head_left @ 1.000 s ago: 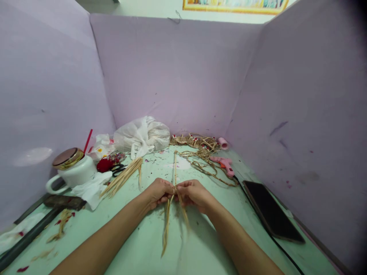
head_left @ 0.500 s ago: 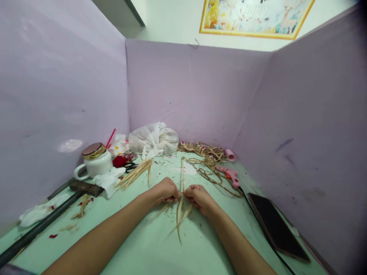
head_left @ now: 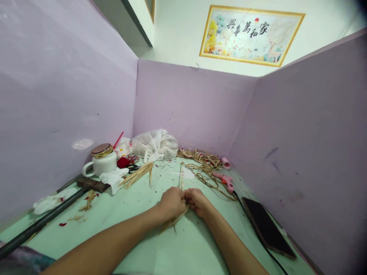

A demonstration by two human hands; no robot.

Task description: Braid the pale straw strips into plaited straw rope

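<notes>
My left hand (head_left: 172,203) and my right hand (head_left: 196,201) meet over the middle of the table, fingers closed and nearly touching. Both pinch flat, straw-coloured fibre strips (head_left: 180,218), whose loose ends stick out below toward me. A thin braid (head_left: 181,176) runs straight away from the fingers along the tabletop. My fingers hide the spot where the braid meets the loose strips. Left of the braid lies a bundle of pale dry strips (head_left: 138,175). To its right is a heap of long braided cord (head_left: 207,172).
A lidded white mug (head_left: 103,165), a hammer (head_left: 93,185), crumpled tissue (head_left: 113,178) and a red flower (head_left: 123,162) stand or lie at left. A white plastic bag (head_left: 156,145) is at the back. A pink glue gun (head_left: 225,181) and a dark tablet (head_left: 268,225) lie at right.
My left hand has turned over toward the right and closed in on my right hand, covering the join. The loose strips have swung down and left. The camera view has tilted up.
</notes>
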